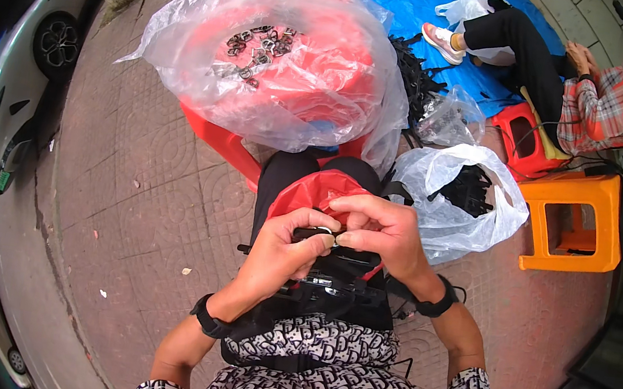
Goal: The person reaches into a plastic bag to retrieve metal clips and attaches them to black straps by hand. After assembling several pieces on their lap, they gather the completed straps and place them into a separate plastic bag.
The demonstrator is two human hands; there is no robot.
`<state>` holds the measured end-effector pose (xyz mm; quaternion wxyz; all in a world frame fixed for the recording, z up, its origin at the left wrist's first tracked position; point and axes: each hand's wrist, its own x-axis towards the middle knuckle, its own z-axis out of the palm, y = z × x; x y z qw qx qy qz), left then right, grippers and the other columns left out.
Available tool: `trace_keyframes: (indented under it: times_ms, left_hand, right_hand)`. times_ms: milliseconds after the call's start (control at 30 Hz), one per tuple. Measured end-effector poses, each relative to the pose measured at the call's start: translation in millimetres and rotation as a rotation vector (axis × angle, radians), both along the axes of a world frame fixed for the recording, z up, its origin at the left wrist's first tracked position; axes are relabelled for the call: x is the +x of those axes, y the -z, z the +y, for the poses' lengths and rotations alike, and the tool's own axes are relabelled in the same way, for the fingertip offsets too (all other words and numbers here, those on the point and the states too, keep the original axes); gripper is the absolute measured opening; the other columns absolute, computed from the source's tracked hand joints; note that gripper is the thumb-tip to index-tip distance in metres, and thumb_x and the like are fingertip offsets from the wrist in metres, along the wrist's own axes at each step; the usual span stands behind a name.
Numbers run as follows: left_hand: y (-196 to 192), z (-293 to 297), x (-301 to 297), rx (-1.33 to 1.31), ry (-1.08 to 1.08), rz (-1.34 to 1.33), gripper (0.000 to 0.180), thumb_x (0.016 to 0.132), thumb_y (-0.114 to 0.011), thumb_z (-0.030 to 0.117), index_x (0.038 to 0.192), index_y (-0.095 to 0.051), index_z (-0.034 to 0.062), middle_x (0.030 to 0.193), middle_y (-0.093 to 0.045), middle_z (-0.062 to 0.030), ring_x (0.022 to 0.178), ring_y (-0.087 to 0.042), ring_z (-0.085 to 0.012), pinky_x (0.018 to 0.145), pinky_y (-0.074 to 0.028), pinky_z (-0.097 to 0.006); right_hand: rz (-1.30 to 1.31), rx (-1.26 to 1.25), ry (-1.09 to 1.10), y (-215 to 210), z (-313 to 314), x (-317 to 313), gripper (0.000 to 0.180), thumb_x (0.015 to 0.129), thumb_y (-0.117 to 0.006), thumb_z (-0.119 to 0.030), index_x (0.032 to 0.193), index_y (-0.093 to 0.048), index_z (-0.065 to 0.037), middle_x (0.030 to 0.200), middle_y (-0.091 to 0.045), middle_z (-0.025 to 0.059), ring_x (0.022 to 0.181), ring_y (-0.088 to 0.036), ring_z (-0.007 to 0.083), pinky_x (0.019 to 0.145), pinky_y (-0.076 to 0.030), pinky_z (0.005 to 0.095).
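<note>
With both hands, left hand and right hand, pinching a black strap and small metal ring over the lap, the ring is risking slipping onto the pavement.

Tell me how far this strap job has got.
Done: a few black straps lie piled on the lap. In hand: both hands, left and right, pinch one strap with a small metal buckle. Left: loose buckles on the red tub's plastic, and a white bag of black straps nearby.
</note>
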<state>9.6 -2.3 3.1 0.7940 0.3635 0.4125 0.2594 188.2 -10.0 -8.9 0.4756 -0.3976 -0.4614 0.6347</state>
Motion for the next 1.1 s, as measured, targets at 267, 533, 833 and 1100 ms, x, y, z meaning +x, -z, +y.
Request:
trace_keyframes:
  times_ms: [267,533,833,1100]
  left_hand:
    - [-8,1,9,0.272,0.168,0.235,0.017,0.076,-0.060,0.006,0.091,-0.053,0.0011,0.068,-0.050,0.0026,0.054,-0.045,-0.0018,0.043,-0.035,-0.018]
    - [-10,-4,8,0.113,0.185,0.182,0.020,0.074,-0.059,0.002,0.093,-0.053,0.0036,0.071,-0.053,0.0033,0.052,-0.042,0.0004,0.041,-0.030,-0.014]
    - [8,-12,13,0.441,0.022,0.209,0.019,0.075,-0.060,0.003,0.092,-0.053,-0.0003,0.068,-0.049,0.0039,0.058,-0.042,-0.0025,0.051,-0.036,-0.018]
    - [1,-16,12,0.694,0.077,0.362,0.013,0.079,-0.047,0.002,0.091,-0.052,-0.0014,0.068,-0.047,0.0021,0.062,-0.043,-0.0054,0.055,-0.036,-0.020]
  right_hand:
    - [-0.460,0.449,-0.167,-10,6,-4,0.020,0.070,-0.061,-0.013,0.085,-0.061,-0.001,0.065,-0.059,0.0076,0.057,-0.057,0.0116,0.054,-0.045,0.0221]
    - [-0.354,-0.065,-0.410,-25,13,1,0.016,0.068,-0.062,-0.012,0.079,-0.061,-0.001,0.060,-0.057,0.0036,0.046,-0.050,0.0065,0.042,-0.038,0.0213]
    - [0.072,-0.163,-0.008,1,1,0,0.003,0.070,-0.058,-0.001,0.072,-0.057,0.002,0.055,-0.055,0.0047,0.042,-0.049,0.0058,0.034,-0.034,0.0153]
    - [0.095,-0.164,-0.093,-10,0,2,0.010,0.076,-0.058,-0.007,0.083,-0.059,0.001,0.060,-0.055,0.0026,0.045,-0.049,0.0046,0.037,-0.035,0.0161]
